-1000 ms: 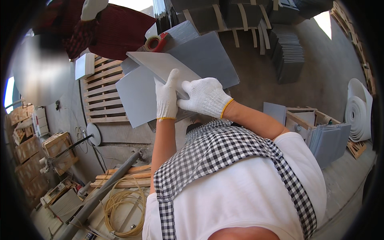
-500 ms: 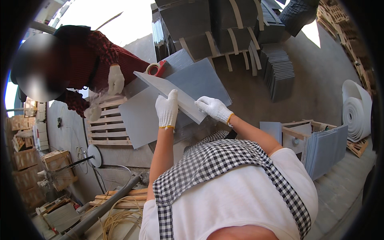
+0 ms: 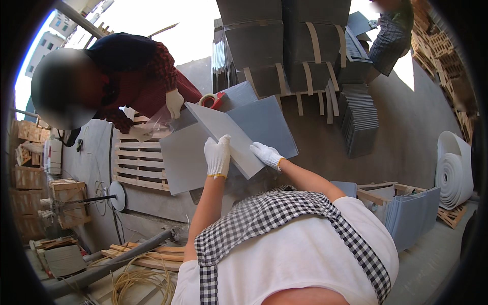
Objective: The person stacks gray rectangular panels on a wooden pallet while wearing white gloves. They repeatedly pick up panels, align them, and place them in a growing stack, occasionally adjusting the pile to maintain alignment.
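A flat, light grey rectangular panel (image 3: 216, 127) is held tilted in front of me. My left hand (image 3: 218, 156), in a white knitted glove with a yellow cuff, grips its near left side, thumb up on the face. My right hand (image 3: 266, 155), gloved alike, is at the panel's right edge, fingers together; their tips are partly hidden. Beneath lie more grey panels, a paler one (image 3: 180, 162) on the left and a bluish one (image 3: 272, 124) on the right. A red tape dispenser (image 3: 217, 100) with a roll of tape rests just beyond the held panel.
Across on the left, a co-worker in dark red (image 3: 142, 84) handles clear plastic film (image 3: 160, 119) above a wooden pallet (image 3: 140, 165). Strapped grey stacks (image 3: 254, 46) stand ahead. On the right are upright panels (image 3: 414, 216) and a white foam roll (image 3: 450, 175).
The view has shifted, so the scene sits lower and further right. The held panel shows more of its face, and my right hand is closer in at its edge. The co-worker's hands have moved.
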